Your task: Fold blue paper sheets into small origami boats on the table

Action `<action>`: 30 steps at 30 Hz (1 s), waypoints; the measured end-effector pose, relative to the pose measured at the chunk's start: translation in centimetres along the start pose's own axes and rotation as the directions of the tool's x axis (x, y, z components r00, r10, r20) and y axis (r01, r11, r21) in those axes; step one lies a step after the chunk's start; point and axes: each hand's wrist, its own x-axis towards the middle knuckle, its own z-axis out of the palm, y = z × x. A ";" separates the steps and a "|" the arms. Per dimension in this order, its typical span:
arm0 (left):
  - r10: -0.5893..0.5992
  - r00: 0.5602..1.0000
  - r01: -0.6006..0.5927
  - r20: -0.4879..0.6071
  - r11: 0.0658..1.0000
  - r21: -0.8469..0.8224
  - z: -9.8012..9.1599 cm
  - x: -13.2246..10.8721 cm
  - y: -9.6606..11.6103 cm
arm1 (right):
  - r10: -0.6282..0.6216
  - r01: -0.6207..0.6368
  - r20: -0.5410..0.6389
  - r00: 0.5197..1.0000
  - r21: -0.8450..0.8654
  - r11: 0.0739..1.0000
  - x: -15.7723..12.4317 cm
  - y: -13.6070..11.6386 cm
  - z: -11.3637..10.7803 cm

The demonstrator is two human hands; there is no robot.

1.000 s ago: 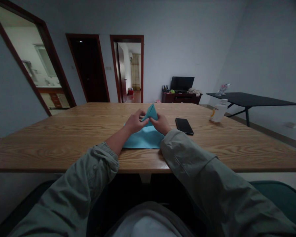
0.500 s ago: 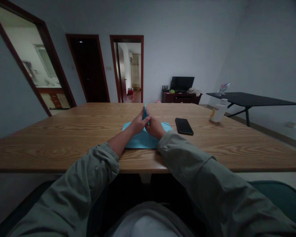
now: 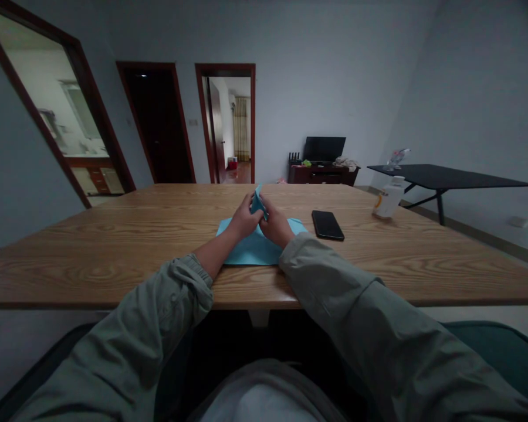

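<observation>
Between my two hands is a small folded piece of blue paper [image 3: 257, 204], its pointed tip rising above my fingers. My left hand [image 3: 245, 219] grips it from the left, and my right hand [image 3: 274, 223] from the right, with the thumbs close together on the near side. Part of the folded paper is hidden by my fingers. Beneath my hands and wrists a light blue sheet [image 3: 253, 252] lies flat on the wooden table [image 3: 158, 246].
Right of the sheet lies a black phone [image 3: 328, 225]. Farther right stands a white bottle [image 3: 389, 198] with an orange mark. A black folding table [image 3: 449, 176] is beyond the table's right edge. A television [image 3: 324, 149] stands on a dark cabinet [image 3: 323, 174] at the back wall.
My fingers have shifted from pressed upright around the folded paper to a more curled grip. More of the paper now shows between my hands, tilted slightly. The flat sheet has stayed in place.
</observation>
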 end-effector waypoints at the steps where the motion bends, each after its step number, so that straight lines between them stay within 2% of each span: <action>1: -0.009 0.999 0.009 -0.034 1.000 0.018 0.0 0.0 0.0 | 0.017 -0.017 -0.006 1.000 -0.013 1.000 0.0 -0.1 -0.1; 6: 0.022 0.994 -0.001 -0.108 0.981 0.193 -0.2 0.1 0.4 | 0.124 -0.127 -0.032 0.992 -0.123 0.984 0.3 -1.3 -0.4; 11: 0.064 0.989 0.001 -0.135 0.900 0.436 -0.6 0.1 1.0 | 0.227 -0.226 -0.033 0.973 -0.289 0.930 0.5 -2.1 -0.6; 17: 0.079 0.984 0.029 -0.161 0.815 0.578 -0.8 0.2 1.3 | 0.308 -0.326 -0.108 0.945 -0.354 0.877 0.9 -1.6 -1.1; 23: 0.090 0.974 0.048 -0.208 0.815 0.578 -2.5 0.5 0.5 | 0.352 -0.373 -0.126 0.928 -0.347 0.861 1.2 0.1 -2.3; 27: 0.072 0.984 0.015 -0.161 0.873 0.488 -4.4 1.3 -1.4 | 0.269 -0.284 -0.092 0.959 -0.269 0.920 1.0 1.6 -3.1; 30: -0.007 0.995 0.043 -0.096 0.927 0.372 -5.5 1.8 -2.9 | 0.193 -0.198 -0.041 0.980 -0.210 0.957 0.8 2.4 -3.4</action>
